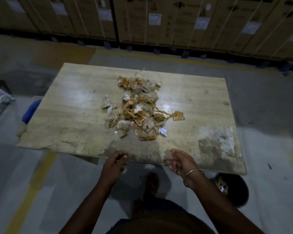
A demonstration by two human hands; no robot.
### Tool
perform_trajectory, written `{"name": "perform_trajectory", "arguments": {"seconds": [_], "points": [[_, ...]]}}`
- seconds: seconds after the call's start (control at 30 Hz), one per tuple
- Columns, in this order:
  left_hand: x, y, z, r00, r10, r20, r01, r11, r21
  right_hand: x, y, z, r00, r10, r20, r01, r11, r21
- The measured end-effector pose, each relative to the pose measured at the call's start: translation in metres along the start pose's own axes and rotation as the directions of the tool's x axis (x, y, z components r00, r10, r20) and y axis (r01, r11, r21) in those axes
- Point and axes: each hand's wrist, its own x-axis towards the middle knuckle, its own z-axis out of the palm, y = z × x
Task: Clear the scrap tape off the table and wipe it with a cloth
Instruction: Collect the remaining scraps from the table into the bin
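A blue object (30,111) pokes out by the table's left edge, the left hand (114,163) hovers loosely curled and empty at the near edge of the table (71,102), crumpled scrap tape (139,110) lies heaped mid-table, the right hand (180,162) hangs open-palmed, and a dark bin (233,188) sits on the floor.

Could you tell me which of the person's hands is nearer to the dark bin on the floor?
Right. The right hand is at the table's near edge, just up-left of the dark bin; the left hand is farther left along that edge.
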Motion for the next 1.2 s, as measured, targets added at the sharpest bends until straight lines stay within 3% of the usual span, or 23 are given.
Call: {"name": "perform_trajectory", "arguments": {"seconds": [0.17,0.27,0.4,0.57,0.67,0.83,1.0,1.13,1.2], "points": [[0.056,0.031,-0.013,0.999,-0.020,-0.034,0.017,0.997,-0.078,0.047,-0.026,0.021,1.000,0.012,-0.013,-0.011,0.995,0.097],[0.095,0.042,-0.032,0.987,-0.024,-0.156,0.024,1.000,-0.005,0.072,-0.039,0.045,0.999,-0.033,-0.017,0.032,0.999,-0.033],[0.151,0.058,-0.062,0.967,-0.054,-0.250,0.097,0.982,0.164,0.107,-0.047,0.077,0.973,-0.189,-0.131,0.129,0.922,-0.365],[0.197,0.079,-0.069,0.992,0.071,-0.100,-0.020,0.897,0.441,0.130,-0.046,0.126,0.942,-0.320,-0.101,0.195,0.766,-0.612],[0.224,0.084,-0.062,0.996,0.089,-0.011,-0.070,0.851,0.520,0.142,-0.050,0.159,0.942,-0.308,-0.136,0.156,0.758,-0.634],[0.235,0.096,-0.031,0.993,0.056,0.100,-0.093,0.908,0.409,0.157,-0.057,0.218,0.942,-0.258,-0.215,0.087,0.806,-0.585],[0.244,0.081,-0.012,0.999,0.013,0.032,-0.024,0.929,0.369,0.160,-0.061,0.270,0.921,-0.185,-0.342,0.024,0.905,-0.424],[0.262,0.073,-0.016,0.995,-0.093,0.033,0.095,0.993,-0.064,0.152,-0.061,0.299,0.929,-0.207,-0.308,0.092,0.933,-0.349],[0.257,0.085,-0.019,0.995,-0.093,0.034,0.097,0.986,-0.138,0.149,-0.056,0.306,0.915,-0.226,-0.334,0.153,0.961,-0.231]]}}
